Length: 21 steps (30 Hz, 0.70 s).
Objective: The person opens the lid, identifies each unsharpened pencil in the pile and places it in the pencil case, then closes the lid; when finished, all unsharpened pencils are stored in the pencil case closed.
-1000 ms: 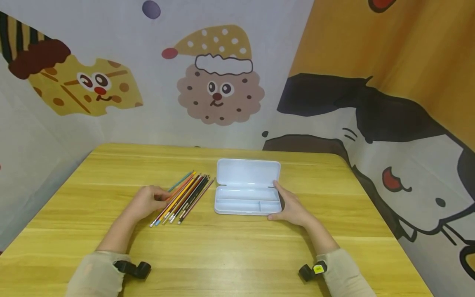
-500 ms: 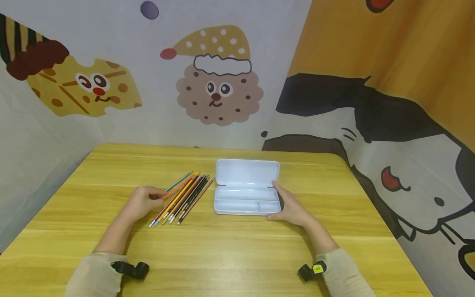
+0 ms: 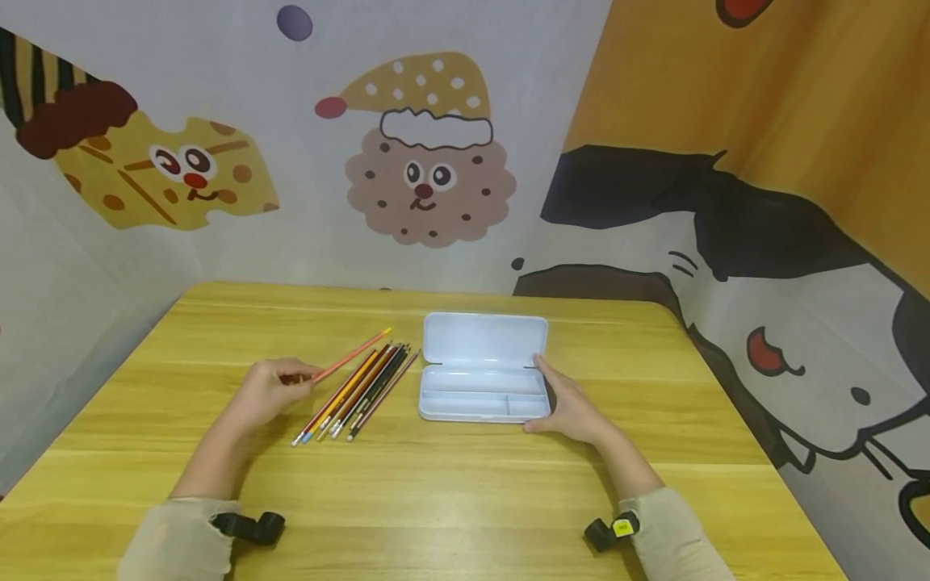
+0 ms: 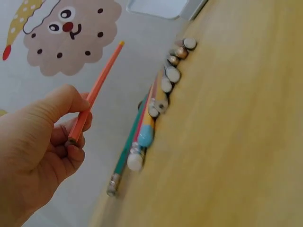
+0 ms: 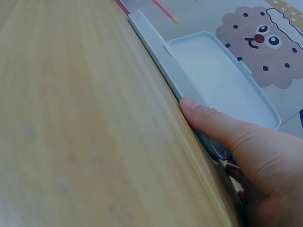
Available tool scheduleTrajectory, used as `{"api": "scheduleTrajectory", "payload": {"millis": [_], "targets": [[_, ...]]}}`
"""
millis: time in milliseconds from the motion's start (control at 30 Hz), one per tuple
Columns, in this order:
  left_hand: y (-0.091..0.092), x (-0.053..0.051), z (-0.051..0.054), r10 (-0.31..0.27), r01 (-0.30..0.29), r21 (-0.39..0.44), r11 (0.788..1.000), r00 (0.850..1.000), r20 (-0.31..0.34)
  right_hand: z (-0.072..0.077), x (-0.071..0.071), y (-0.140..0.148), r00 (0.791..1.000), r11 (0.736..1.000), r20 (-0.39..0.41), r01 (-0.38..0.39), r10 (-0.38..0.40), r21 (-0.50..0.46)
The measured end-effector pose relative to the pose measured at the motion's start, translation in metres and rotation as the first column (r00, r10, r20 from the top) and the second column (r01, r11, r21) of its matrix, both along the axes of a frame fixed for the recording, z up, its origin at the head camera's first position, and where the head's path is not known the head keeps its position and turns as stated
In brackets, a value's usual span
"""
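My left hand [image 3: 269,394] pinches an orange-red pencil [image 3: 352,355] by its lower end, yellow tip pointing up and away. In the left wrist view, thumb and fingers of the left hand [image 4: 40,151] close round the orange-red pencil [image 4: 100,85], which is raised beside the others. Several pencils [image 3: 363,391] lie bunched and slanted on the table; a green one [image 4: 127,151] is at their near side. The white case [image 3: 465,407] lies with its lid raised and its compartments bare. My right hand [image 3: 574,403] grips its right end, thumb [image 5: 208,118] on the front edge.
The wooden table [image 3: 436,492] extends in front of the case and pencils. Behind it hangs a printed cloth [image 3: 291,266] with cartoon figures. A dark wrist device [image 3: 250,528] is on the left sleeve, another [image 3: 610,531] on the right.
My left hand has moved slightly left, drawing the orange-red pencil out of the bunch and lifting it. My right hand and the case have stayed put.
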<state>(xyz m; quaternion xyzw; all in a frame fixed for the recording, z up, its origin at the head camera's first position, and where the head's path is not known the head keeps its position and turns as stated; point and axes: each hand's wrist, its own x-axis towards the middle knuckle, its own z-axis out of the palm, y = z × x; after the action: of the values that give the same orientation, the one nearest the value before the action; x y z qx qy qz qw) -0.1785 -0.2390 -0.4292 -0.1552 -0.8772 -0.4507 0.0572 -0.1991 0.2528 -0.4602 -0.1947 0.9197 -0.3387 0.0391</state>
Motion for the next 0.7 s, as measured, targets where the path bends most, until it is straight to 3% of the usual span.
{"api": "scheduleTrajectory", "payload": {"millis": [300, 433, 700], "targets": [[0.018, 0.003, 0.019, -0.049, 0.049, 0.025, 0.998, 0.999, -0.018, -0.001, -0.001, 0.002, 1.000, 1.000, -0.006, 0.008, -0.008, 0.012], [0.028, 0.002, 0.023, -0.104, 0.105, 0.049, 0.993, 0.994, -0.026, 0.000, 0.000, 0.002, 1.000, 1.000, -0.005, 0.004, -0.004, 0.012], [0.058, -0.005, 0.024, -0.198, 0.198, 0.010, 0.980, 0.979, -0.040, 0.001, 0.001, 0.000, 1.000, 1.000, -0.002, -0.007, 0.007, 0.010]]}}
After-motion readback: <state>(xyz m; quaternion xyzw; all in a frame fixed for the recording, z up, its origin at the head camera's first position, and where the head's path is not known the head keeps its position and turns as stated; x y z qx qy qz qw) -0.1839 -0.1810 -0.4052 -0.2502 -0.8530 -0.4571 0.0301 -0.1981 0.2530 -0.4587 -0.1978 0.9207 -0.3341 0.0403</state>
